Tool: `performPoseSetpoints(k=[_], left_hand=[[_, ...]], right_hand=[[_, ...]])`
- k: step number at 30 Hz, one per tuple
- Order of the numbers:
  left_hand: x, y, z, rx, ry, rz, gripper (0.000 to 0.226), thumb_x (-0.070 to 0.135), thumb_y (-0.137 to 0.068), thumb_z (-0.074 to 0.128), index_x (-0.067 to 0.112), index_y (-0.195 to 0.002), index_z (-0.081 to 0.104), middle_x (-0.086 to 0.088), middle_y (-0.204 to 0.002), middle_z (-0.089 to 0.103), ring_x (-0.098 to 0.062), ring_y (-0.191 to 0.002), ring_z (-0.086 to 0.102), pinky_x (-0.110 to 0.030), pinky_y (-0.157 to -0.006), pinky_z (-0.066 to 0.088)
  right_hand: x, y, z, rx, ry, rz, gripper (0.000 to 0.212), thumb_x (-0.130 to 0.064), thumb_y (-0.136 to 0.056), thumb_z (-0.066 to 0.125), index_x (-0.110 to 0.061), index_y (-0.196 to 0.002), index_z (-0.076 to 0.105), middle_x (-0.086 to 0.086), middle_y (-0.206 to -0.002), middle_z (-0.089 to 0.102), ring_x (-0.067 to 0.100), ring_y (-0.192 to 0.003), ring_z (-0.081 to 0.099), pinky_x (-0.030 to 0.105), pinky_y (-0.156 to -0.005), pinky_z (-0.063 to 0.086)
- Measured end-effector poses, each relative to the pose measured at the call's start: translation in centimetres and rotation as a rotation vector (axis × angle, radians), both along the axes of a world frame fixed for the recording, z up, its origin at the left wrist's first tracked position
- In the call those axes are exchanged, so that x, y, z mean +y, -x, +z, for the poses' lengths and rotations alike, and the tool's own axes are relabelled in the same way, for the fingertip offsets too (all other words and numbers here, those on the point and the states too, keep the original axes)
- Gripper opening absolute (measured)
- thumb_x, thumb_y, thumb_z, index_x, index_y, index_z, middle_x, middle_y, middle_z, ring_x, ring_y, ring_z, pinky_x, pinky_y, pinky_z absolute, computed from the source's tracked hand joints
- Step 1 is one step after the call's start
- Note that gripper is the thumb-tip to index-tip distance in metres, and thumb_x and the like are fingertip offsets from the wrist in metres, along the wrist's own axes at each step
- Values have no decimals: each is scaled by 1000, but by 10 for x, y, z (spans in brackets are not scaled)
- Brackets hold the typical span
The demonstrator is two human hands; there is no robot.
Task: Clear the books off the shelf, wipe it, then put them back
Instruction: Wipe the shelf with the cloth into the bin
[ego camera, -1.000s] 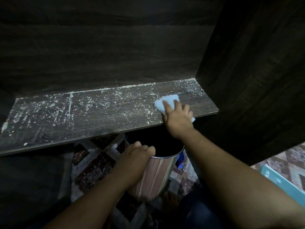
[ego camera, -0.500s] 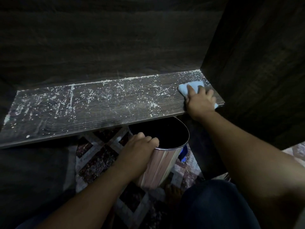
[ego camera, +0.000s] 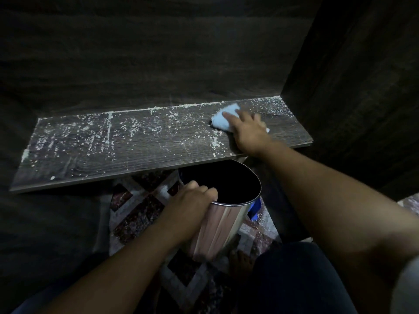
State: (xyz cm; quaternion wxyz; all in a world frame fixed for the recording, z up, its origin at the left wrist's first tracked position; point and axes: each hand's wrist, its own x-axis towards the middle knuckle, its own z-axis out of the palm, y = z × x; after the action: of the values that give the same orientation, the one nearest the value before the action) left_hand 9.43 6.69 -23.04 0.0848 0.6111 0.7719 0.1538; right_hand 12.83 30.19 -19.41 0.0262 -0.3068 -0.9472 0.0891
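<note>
Shelf-wiping stage, seen from beside the person. The dark wood-grain shelf (ego camera: 140, 155) spans the middle of the frame, with no books in view, and is strewn with white crumbs (ego camera: 108, 130), thickest at centre left and along the back edge. At centre right the right hand (ego camera: 248, 130) lies with fingers spread and fairly straight, pressing a pale blue cloth (ego camera: 221, 121) flat on the board. At lower centre the left hand (ego camera: 190, 200) curls over the rim of a shiny metal bin (ego camera: 220, 230), held just under the shelf's front edge. The cloth looks soft, limp and light, likely best driven under a flat palm rather than pinched. The crumbs look loose and apt to scatter; the bin's smooth, thin wall probably favours a rim hold
</note>
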Motion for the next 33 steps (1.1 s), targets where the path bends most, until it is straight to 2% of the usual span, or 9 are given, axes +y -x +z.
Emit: performPoseSetpoints(k=[5, 10, 13, 17, 19, 23, 27, 29, 33], left_hand=[[-1, -2, -3, 68, -10, 8, 28, 5, -82, 53, 28, -99, 49, 9, -93, 53, -12, -94, 42, -26, -70, 24], [-5, -3, -1, 42, -56, -9, 35, -5, -76, 52, 27, -84, 39, 7, -82, 49, -14, -86, 41, -26, -64, 25], [-7, -3, -3, 26, -64, -15, 32, -7, -72, 52, 21, -84, 46, 3, -78, 50, -19, -83, 45, -28, -62, 28], [-5, -1, -3, 4, -37, -14, 28, -5, -72, 49, 19, -84, 44, 2, -81, 50, -19, -87, 44, -29, -64, 32], [-4, 0, -4, -3, -52, -15, 29, -4, -74, 49, 22, -83, 40, 5, -82, 49, -17, -89, 43, -28, -65, 31], [-1, 1, -7, 16, -49, 13, 31, -4, -77, 49, 24, -86, 41, 9, -85, 50, -12, -91, 41, -26, -65, 29], [3, 5, -14, 11, -31, 13, 36, -1, -77, 54, 28, -85, 36, 9, -85, 50, -13, -90, 41, -26, -66, 30], [4, 6, -15, 0, -26, 10, 38, -1, -77, 54, 30, -86, 35, 9, -86, 50, -13, -90, 41, -25, -67, 30], [6, 6, -11, 19, -4, 17, 32, 0, -79, 54, 26, -95, 45, 8, -92, 52, -13, -93, 40, -26, -67, 26]], right_hand=[[-12, -1, -17, -40, -30, 5, 60, -26, -93, 46, -43, -147, 26, 4, -160, 14, 40, -134, 21, 49, -109, 21], [-20, -20, -15, -44, -23, 96, 55, -21, -95, 41, -43, -145, 34, 3, -159, 21, 38, -125, 30, 43, -105, 28], [-28, -34, -16, 4, -6, 138, 50, -20, -97, 40, -42, -141, 41, 3, -156, 27, 37, -121, 35, 42, -103, 31], [-28, -48, -11, 109, 63, 218, 45, -10, -95, 45, -30, -133, 55, 6, -146, 44, 27, -132, 38, 32, -104, 19], [-24, -50, -6, 193, 99, 201, 46, -7, -93, 47, -28, -132, 57, 8, -139, 50, 25, -130, 41, 26, -101, 18], [-3, -32, 4, 222, 11, 56, 50, -13, -95, 45, -35, -139, 49, 8, -149, 39, 34, -129, 34, 36, -107, 21], [14, -6, 0, 60, -25, -32, 57, -17, -95, 44, -39, -146, 33, 5, -158, 21, 40, -133, 23, 46, -110, 19], [16, 2, -10, -30, -13, -40, 59, -22, -94, 45, -40, -148, 28, 4, -160, 15, 41, -135, 19, 48, -111, 18], [10, 4, -17, -17, -9, -33, 55, -25, -96, 42, -40, -147, 30, 4, -160, 15, 41, -136, 22, 47, -112, 16]])
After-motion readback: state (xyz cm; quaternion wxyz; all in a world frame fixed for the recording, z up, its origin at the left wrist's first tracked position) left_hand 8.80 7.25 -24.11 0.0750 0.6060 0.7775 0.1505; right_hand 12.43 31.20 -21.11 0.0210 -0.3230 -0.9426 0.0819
